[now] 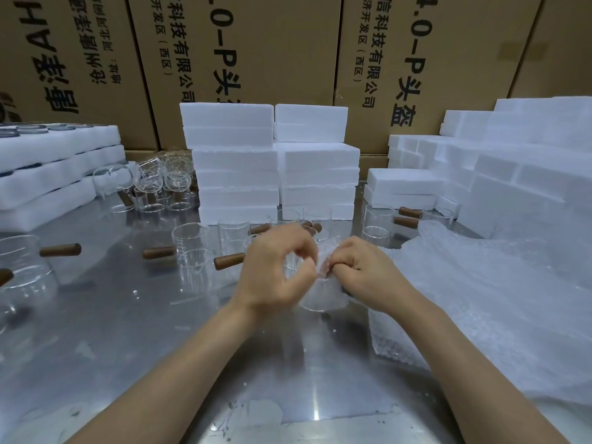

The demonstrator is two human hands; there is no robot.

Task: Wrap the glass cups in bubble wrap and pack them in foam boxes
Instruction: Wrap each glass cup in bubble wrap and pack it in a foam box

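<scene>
One head-worn wide-angle view looks forward and down from close above a metal table (134, 334), facing stacked foam boxes (237, 161) backed by cardboard cartons (275, 52); both forearms enter from below.

Glass cup (315, 293) at table centre, partly swathed in a piece of bubble wrap (323, 267), held off the surface between both hands. Unwrapped glass cups (192, 251) with brown wooden handles stand upright behind and to the left. Bubble wrap sheets (480, 299) heaped on the right (crumpled, translucent). White foam boxes (237, 174) stacked closed at the rear centre and right.
</scene>
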